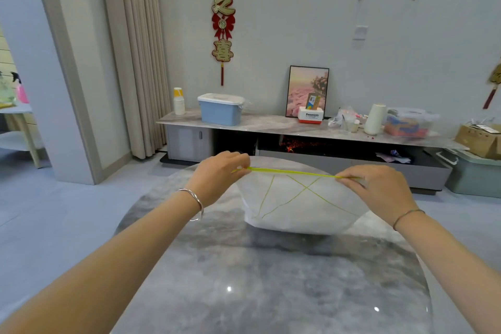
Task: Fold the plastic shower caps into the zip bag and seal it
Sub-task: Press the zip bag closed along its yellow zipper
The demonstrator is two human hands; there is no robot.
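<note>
A translucent white plastic shower cap (301, 206) with a yellow-green elastic rim is held up over the round grey marble table (271, 279). Its elastic is stretched in a straight line between my hands, and more elastic lines show through the plastic below. My left hand (222, 173) pinches the left end of the elastic. My right hand (379, 184) pinches the right end. The cap's lower edge hangs close to the tabletop. No zip bag is in view.
Behind the table runs a low grey cabinet (298, 127) with a blue lidded box (221, 108), stacked cups (179, 102), a framed picture (307, 92), a white roll (375, 119) and clutter. A cardboard box (479, 139) and a green bin (474, 173) stand at the right.
</note>
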